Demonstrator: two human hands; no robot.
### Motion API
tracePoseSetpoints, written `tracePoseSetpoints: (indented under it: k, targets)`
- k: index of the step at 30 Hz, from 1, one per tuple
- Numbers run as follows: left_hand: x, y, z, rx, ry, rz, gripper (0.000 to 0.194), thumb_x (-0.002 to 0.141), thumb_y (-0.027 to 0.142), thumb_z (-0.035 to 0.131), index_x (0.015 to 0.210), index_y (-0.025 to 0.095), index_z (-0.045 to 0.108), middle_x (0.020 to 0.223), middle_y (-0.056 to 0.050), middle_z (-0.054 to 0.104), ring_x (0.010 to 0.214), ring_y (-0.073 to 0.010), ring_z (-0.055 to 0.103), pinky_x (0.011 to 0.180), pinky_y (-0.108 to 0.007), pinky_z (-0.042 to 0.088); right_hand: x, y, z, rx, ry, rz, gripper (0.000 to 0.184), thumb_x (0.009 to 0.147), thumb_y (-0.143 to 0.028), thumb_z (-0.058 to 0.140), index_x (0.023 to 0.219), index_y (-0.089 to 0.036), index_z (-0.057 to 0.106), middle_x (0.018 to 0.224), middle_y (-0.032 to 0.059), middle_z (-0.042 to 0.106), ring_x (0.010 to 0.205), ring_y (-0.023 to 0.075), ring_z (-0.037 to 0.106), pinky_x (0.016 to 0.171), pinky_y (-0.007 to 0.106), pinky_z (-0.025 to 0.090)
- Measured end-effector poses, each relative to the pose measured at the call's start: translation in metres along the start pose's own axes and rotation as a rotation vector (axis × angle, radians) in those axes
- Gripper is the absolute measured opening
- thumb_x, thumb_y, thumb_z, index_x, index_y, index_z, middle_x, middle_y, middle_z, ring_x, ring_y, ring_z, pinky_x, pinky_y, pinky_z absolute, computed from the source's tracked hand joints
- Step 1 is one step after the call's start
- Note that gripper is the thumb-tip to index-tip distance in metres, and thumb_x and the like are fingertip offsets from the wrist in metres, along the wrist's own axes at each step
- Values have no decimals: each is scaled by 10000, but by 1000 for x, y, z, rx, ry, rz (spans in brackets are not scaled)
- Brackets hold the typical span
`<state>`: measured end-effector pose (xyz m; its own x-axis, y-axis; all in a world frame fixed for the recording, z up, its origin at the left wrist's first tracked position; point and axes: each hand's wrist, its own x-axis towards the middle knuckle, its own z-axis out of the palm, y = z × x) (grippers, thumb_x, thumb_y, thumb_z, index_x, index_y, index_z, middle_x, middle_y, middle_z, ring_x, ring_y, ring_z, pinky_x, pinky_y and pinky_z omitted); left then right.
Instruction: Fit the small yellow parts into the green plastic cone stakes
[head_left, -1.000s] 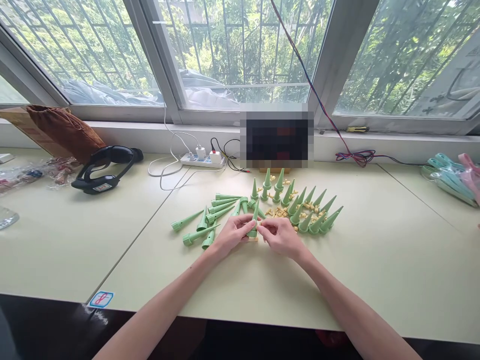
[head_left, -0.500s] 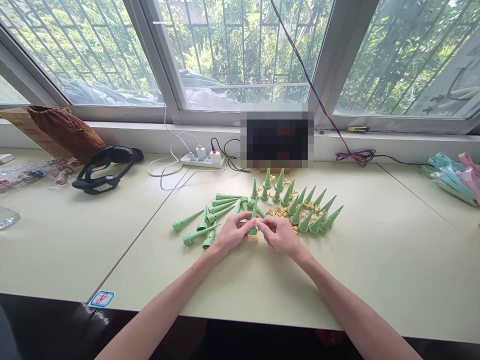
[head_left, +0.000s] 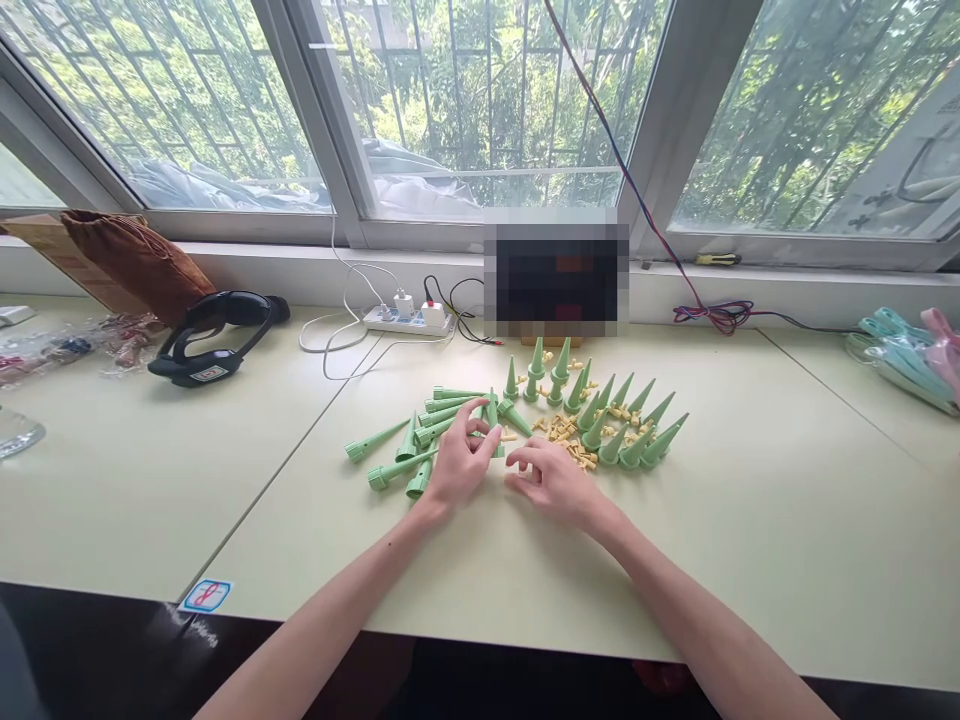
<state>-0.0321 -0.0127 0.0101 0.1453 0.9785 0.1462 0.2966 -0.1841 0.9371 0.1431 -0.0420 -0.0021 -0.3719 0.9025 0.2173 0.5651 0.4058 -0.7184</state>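
My left hand [head_left: 463, 462] is closed on a green watering spike [head_left: 493, 412], held upright with its point up. A small yellow valve [head_left: 510, 436] sticks out of its right side. Just to the right, a little above the table, my right hand [head_left: 551, 482] has its thumb and fingers apart, and I see nothing in it. Behind it lies a pile of loose yellow valves [head_left: 559, 428]. Several green spikes without visible valves [head_left: 390, 472] lie to the left of my left hand. More spikes fitted with valves [head_left: 592, 430] stand upright at the back and right.
A blurred dark screen [head_left: 555, 285] stands at the back by the window. Left of it are a white power strip [head_left: 409, 320] with cables and a black headset [head_left: 217, 340]. A brown pouch [head_left: 139, 262] leans at the far left; bagged teal items [head_left: 900, 350] lie far right.
My left hand has shifted left and up with the spike, its fingers lifting. My right hand has let go of the yellow valve, which now shows on the spike, and moved slightly down.
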Motion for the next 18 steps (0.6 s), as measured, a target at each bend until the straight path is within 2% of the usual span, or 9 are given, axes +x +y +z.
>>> tracePoseSetpoints:
  k: [3,7,14,18]
  targets:
    - [0,0,0,31,6,23,508,867,390,572,1324,223,425,752,43,516,397,-24,375,419,-173,304,-1,1,1,-21,-57,-11,76,862,-165,625,882,-205,687,893,29,568,701,124,540,661,253,430]
    - [-1,1,0,31,1,15,502,871,382,558,1328,231,415,740,51,493,399,-26,357,421,-173,286,-1,3,2,-44,-48,-3,129,881,-118,577,827,-195,665,873,25,547,710,128,528,660,255,417]
    - [-2,5,0,21,-29,8,454,884,370,529,1306,238,429,695,67,416,423,-31,311,436,-167,247,4,5,-1,-48,151,2,137,937,-185,494,880,-195,618,910,37,493,687,135,510,667,275,432]
    - [-2,4,0,38,-61,26,399,890,371,512,1266,240,513,707,53,407,426,-26,289,431,-168,235,5,5,-4,-68,244,28,166,966,-223,439,927,-203,599,975,53,476,634,122,485,643,279,439]
